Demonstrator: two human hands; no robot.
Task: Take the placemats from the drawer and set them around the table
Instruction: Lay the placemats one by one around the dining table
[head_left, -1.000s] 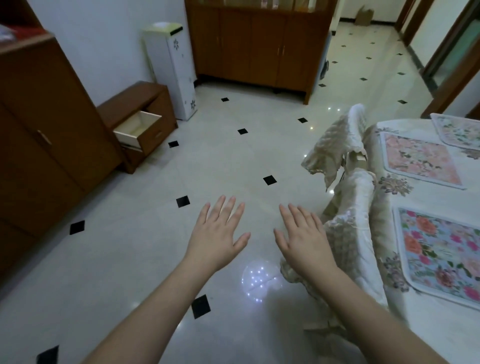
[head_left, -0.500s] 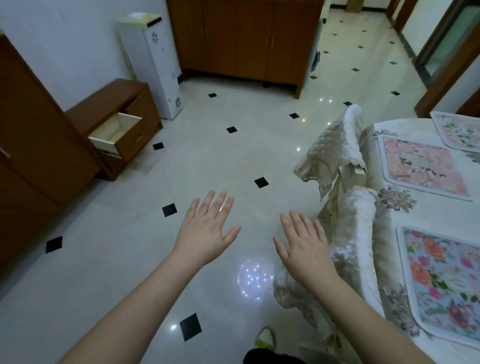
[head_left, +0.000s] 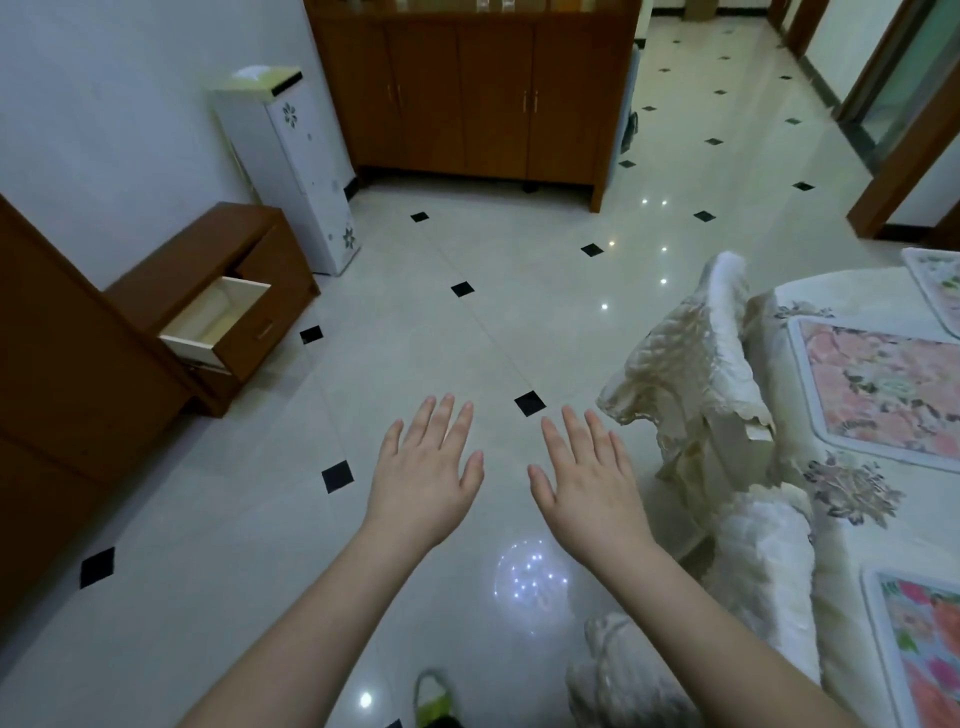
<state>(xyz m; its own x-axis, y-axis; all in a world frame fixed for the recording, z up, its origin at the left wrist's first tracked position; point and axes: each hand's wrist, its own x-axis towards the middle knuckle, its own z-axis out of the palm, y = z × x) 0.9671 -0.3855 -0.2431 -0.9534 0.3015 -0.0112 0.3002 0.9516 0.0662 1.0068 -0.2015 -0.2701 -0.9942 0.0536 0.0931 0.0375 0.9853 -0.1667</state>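
Observation:
Both my hands are stretched out flat over the floor, palms down and holding nothing: my left hand (head_left: 426, 478) and my right hand (head_left: 587, 483). Three floral placemats lie on the table (head_left: 779, 364) at the right: a pink one (head_left: 883, 384), a brighter one (head_left: 924, 644) at the near edge, and a pale one (head_left: 935, 280) at the far edge. The drawer (head_left: 218, 327) of a low wooden cabinet at the left stands pulled open; what I see of its pale inside looks bare.
Two chairs with cream covers (head_left: 691, 374) stand against the table's left side. A white floor unit (head_left: 291, 161) is by the wall, a wooden sideboard (head_left: 467, 88) at the back, a tall wooden cabinet (head_left: 62, 384) at the left. Tiled floor lies between drawer and table.
The view has moved forward and turned slightly; the open drawer now appears lower in the frame. Both hands stay flat and empty, now closer together.

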